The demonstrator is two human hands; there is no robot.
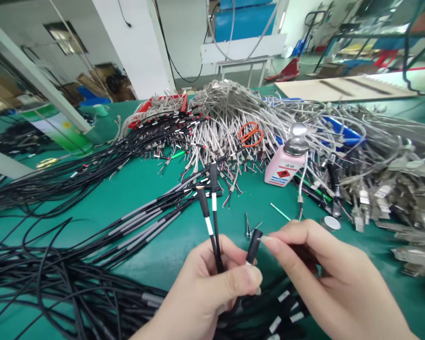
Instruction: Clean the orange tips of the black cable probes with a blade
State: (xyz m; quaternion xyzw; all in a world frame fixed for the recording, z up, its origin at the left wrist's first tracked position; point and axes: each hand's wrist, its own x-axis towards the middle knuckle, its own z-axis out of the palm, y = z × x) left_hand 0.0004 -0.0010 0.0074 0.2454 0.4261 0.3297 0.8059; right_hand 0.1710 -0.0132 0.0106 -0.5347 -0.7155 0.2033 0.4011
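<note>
My left hand (216, 283) is closed around black cables (215, 236) with white labels. Two of their black connector ends (203, 202) point up and away. A third black connector (254, 246) sits pinched between its thumb and forefinger, tilted to the right. My right hand (326, 274) is closed in a pinch, thumb and forefinger tips close beside that connector's end; whatever they hold, if anything, is too small to make out. Beyond the hands, small metal pins (248, 225) and a thin pale green stick (280, 211) lie on the green mat (156, 236).
Bundles of black cables (56, 274) spread across the left. A heap of grey cables (226, 113) with orange-handled scissors (250, 134) covers the back. A pink bottle (285, 165) with a metal top stands right of centre. Flat metal-ended cables (393, 189) pile up at the right.
</note>
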